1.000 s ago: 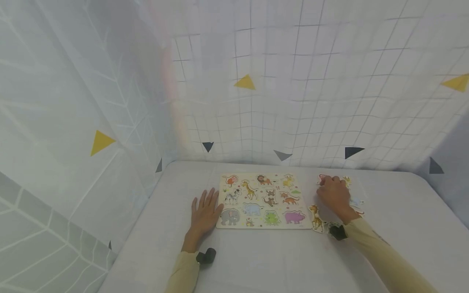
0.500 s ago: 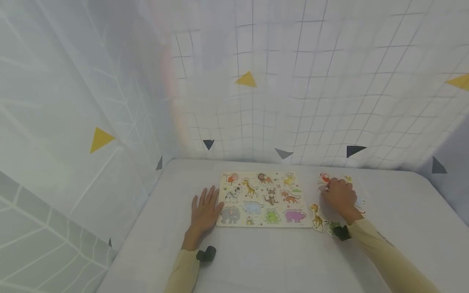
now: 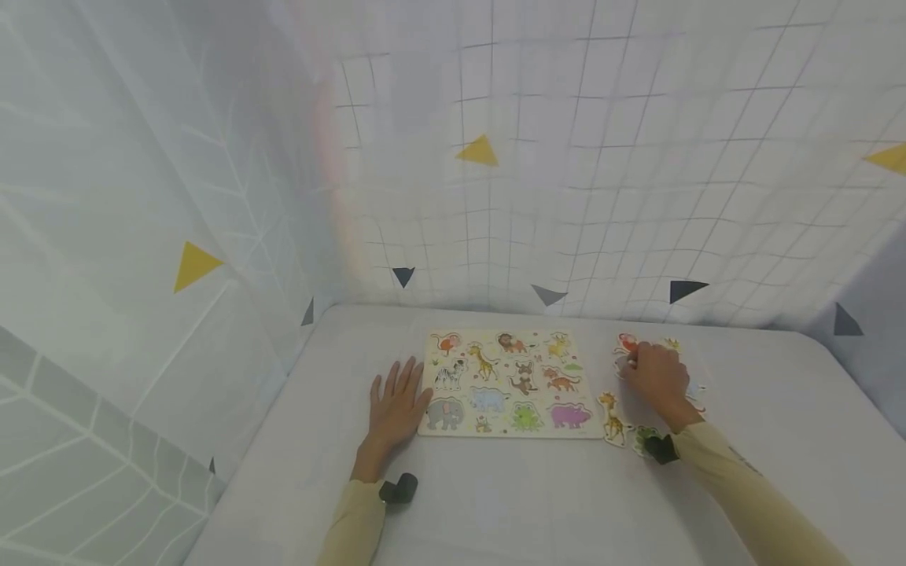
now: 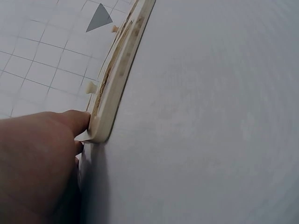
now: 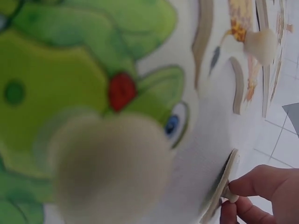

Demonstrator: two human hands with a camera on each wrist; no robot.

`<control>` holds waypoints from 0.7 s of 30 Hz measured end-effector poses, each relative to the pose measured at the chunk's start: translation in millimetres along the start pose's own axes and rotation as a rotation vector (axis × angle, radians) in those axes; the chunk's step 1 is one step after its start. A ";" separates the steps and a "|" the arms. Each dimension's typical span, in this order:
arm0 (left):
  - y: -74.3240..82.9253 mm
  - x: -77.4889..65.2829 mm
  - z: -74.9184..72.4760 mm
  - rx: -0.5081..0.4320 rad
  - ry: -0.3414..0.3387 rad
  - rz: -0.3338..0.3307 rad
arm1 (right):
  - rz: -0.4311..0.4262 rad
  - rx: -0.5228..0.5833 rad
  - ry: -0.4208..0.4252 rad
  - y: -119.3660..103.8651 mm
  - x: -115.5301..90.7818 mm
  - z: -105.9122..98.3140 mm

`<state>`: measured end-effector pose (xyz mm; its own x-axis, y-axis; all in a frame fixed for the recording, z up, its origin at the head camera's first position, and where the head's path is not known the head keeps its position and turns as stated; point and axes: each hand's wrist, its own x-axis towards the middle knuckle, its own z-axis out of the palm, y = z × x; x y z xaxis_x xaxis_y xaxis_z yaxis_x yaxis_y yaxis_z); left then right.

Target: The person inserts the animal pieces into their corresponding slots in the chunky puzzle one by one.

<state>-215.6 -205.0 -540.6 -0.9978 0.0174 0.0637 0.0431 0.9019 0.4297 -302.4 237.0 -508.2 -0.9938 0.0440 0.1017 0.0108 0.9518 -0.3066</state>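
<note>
My left hand (image 3: 399,409) lies on the table with fingers spread, its thumb touching the left edge of a wooden animal puzzle board (image 3: 520,403). In the left wrist view that thumb meets the board's corner (image 4: 103,130). Off the board's right side, my right hand (image 3: 657,379) pinches the small knob (image 5: 230,193) of a puzzle piece (image 5: 218,196) between thumb and fingers. Seen edge-on there, its picture is hidden; a greyish part (image 3: 621,365) shows in the head view. Near this hand lie a red monkey piece (image 3: 626,342), a giraffe piece (image 3: 612,418) and a frog piece (image 5: 70,88).
Partly covered by the right hand and wrist are more loose pieces, among them a bluish piece (image 3: 697,391) and a yellowish piece (image 3: 672,343). The white-covered table (image 3: 495,503) meets a grid-patterned cloth wall (image 3: 538,196) behind the board.
My right hand has shifted slightly right and toward me, uncovering the monkey piece, and now pinches a piece's knob. The left hand and board stay put.
</note>
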 end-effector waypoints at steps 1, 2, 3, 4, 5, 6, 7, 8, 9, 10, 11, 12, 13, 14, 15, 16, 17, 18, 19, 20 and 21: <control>0.0 0.0 0.2 0.003 -0.001 -0.001 | -0.002 -0.001 0.003 -0.5 0.3 0.0; 0.2 -0.1 0.0 0.003 0.000 0.000 | -0.004 -0.003 0.006 -1.4 0.2 -0.5; 0.2 0.1 0.2 0.004 0.002 0.001 | -0.004 -0.004 0.004 -2.0 0.5 -0.7; 0.0 0.2 0.6 0.007 0.001 0.001 | -0.005 -0.005 0.005 -2.7 0.8 -1.0; 0.0 0.3 0.7 0.009 0.001 0.000 | -0.007 -0.007 0.003 -3.0 0.8 -2.0; -0.1 0.4 0.8 0.008 0.000 0.001 | -0.008 -0.007 0.003 -2.8 1.2 -2.8; -0.4 0.7 1.3 0.011 -0.001 0.001 | -0.006 -0.008 0.001 -2.6 1.2 -3.8; -0.6 0.8 1.4 0.009 -0.003 0.002 | -0.006 -0.007 0.001 -2.3 1.2 -4.8; -0.9 1.1 1.7 0.009 -0.006 0.002 | -0.003 -0.006 0.000 -2.1 1.4 -5.3; -1.6 1.7 2.5 0.013 -0.011 0.000 | -0.002 -0.003 -0.002 -1.8 1.2 -6.3; -2.2 2.2 2.8 0.017 -0.014 -0.001 | -0.001 0.001 0.001 -1.7 1.1 -6.9; -2.8 2.8 3.5 0.024 -0.021 -0.004 | -0.001 0.007 0.003 -1.8 0.9 -7.1; -3.6 3.4 4.2 0.027 -0.022 -0.005 | -0.002 0.014 0.008 -2.1 0.8 -7.3; -4.5 4.0 4.9 0.032 -0.022 -0.006 | -0.004 0.021 0.012 -2.2 1.0 -7.2; -5.2 4.6 5.6 0.036 -0.020 -0.006 | -0.008 0.028 0.019 -2.7 1.0 -6.7; -5.9 5.1 6.2 0.044 -0.019 -0.008 | -0.013 0.037 0.027 -3.2 0.9 -6.3; -6.4 5.2 6.6 0.044 -0.014 -0.007 | -0.017 0.044 0.035 -4.1 0.8 -5.5; -7.0 5.4 7.1 0.041 -0.012 -0.005 | -0.020 0.049 0.036 -5.0 0.7 -4.9; -7.5 5.5 7.5 0.040 -0.011 -0.004 | -0.023 0.053 0.043 -6.1 0.6 -4.1; -7.8 5.6 7.8 0.043 -0.013 -0.005 | -0.025 0.058 0.048 -7.6 0.0 -3.5; -7.9 5.6 7.9 0.043 -0.018 -0.006 | -0.029 0.063 0.053 -9.6 -0.9 -2.9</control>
<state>-221.9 -208.6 -550.9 -0.9988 0.0189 0.0448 0.0349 0.9197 0.3910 -301.3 228.7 -502.6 -0.9865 0.0337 0.1605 -0.0270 0.9320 -0.3615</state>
